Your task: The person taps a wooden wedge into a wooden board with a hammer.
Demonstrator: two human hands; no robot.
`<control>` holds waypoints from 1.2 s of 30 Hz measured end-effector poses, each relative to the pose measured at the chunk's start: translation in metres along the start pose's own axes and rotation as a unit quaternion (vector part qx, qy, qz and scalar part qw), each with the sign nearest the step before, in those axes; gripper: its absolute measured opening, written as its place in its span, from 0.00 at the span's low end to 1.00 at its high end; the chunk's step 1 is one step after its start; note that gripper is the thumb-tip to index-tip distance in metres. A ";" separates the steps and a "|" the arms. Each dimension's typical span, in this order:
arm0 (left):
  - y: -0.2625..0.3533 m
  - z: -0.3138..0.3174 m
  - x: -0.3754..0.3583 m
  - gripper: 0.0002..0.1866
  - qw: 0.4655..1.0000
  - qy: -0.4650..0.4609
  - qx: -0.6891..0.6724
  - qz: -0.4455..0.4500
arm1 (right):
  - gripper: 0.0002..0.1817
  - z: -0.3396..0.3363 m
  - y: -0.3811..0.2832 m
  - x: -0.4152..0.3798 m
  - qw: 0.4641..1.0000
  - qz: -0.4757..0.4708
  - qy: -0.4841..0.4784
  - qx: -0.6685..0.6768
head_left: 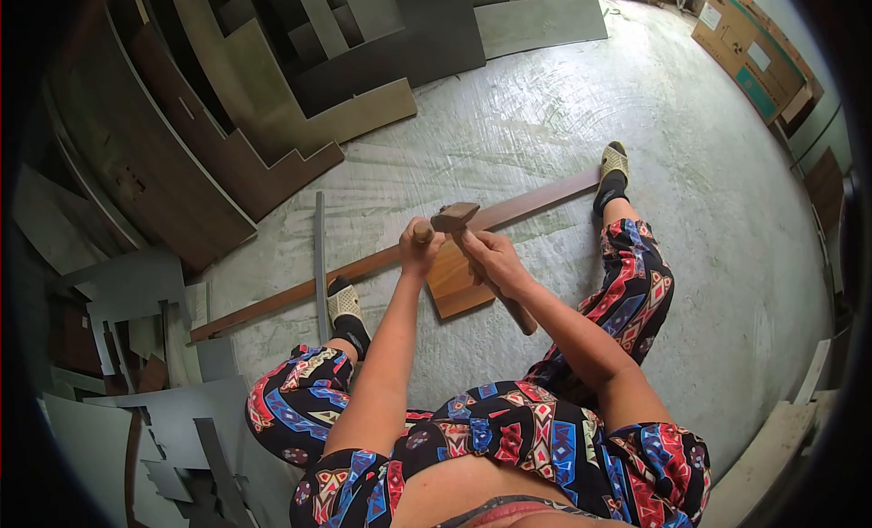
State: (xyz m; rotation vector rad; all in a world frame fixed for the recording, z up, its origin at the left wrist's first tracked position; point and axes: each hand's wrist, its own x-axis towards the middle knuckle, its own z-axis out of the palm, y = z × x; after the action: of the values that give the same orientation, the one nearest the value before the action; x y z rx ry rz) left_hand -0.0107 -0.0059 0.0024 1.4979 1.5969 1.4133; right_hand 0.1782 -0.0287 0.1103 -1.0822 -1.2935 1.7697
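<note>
My left hand [420, 246] is closed around a short upright wooden handle [422, 230], seen from its top end; whatever is below it is hidden by the hand. My right hand [495, 263] grips the wooden shaft of a hammer [454, 217], whose head is beside the top of the handle. Beneath my hands a brown wooden block [457, 287] rests on the floor. A long brown strip [536, 197] runs diagonally across the floor, passing under my hands. Its right end reaches my right foot.
A narrow grey strip [321, 256] crosses near my left foot [344, 301]. Large cut panels [363, 110] lean and lie at the upper left, with grey offcuts [173, 419] at the lower left. A cardboard box [749, 51] stands at the upper right.
</note>
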 end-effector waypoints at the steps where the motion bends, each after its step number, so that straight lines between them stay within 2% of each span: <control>1: 0.000 0.002 -0.001 0.12 1.000 -0.007 0.005 0.004 | 0.24 0.002 -0.003 -0.001 1.000 -0.017 -0.003 -0.006; 3: 0.000 0.006 -0.002 0.12 1.000 -0.007 0.002 -0.003 | 0.24 0.005 -0.012 0.000 0.998 -0.052 -0.007 -0.020; 7: 0.006 0.011 -0.002 0.11 1.000 0.004 -0.017 -0.001 | 0.24 0.011 -0.014 0.004 0.996 -0.035 0.007 -0.076; 9: -0.020 0.013 0.000 0.11 0.999 -0.010 -0.040 -0.008 | 0.26 0.013 -0.006 0.010 0.996 -0.009 0.007 -0.092; 12: -0.011 0.011 -0.001 0.11 0.999 -0.017 -0.032 -0.021 | 0.27 0.013 -0.004 0.011 0.994 -0.025 -0.010 -0.109; 15: -0.016 0.011 -0.001 0.11 0.999 -0.029 0.000 -0.026 | 0.22 0.016 -0.017 0.004 0.994 -0.054 -0.017 -0.089; 18: -0.003 0.009 -0.001 0.12 0.999 -0.017 -0.010 -0.039 | 0.22 0.016 -0.019 0.002 0.994 -0.061 -0.014 -0.090; 21: 0.004 0.010 -0.002 0.13 0.999 -0.011 -0.032 -0.024 | 0.26 0.015 -0.012 0.007 0.996 -0.004 0.006 -0.094; 24: -0.012 0.009 0.000 0.13 1.000 -0.017 -0.008 -0.018 | 0.26 0.013 -0.015 0.004 0.998 0.001 -0.008 -0.067; 27: 0.001 0.008 -0.002 0.13 0.998 -0.030 0.034 -0.042 | 0.24 0.015 -0.025 -0.003 0.997 -0.057 -0.017 -0.038; 28: 0.007 0.006 -0.001 0.13 0.997 -0.035 0.051 -0.050 | 0.24 0.016 -0.023 -0.002 0.997 -0.050 -0.013 -0.062; 30: 0.005 0.007 -0.002 0.13 0.999 -0.029 0.010 -0.040 | 0.24 0.016 -0.018 0.001 0.993 -0.037 -0.005 -0.108; 34: 0.001 0.010 -0.002 0.12 0.997 -0.024 -0.065 -0.031 | 0.23 0.019 -0.018 -0.001 0.996 -0.003 -0.005 -0.085; 36: 0.003 0.009 -0.002 0.12 0.998 -0.031 -0.028 -0.040 | 0.23 0.018 -0.018 -0.002 0.998 -0.021 -0.009 -0.064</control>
State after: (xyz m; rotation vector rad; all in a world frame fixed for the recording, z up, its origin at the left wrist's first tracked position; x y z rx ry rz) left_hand -0.0005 -0.0052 0.0021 1.4152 1.5495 1.3444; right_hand 0.1636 -0.0326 0.1311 -1.1035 -1.4459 1.6885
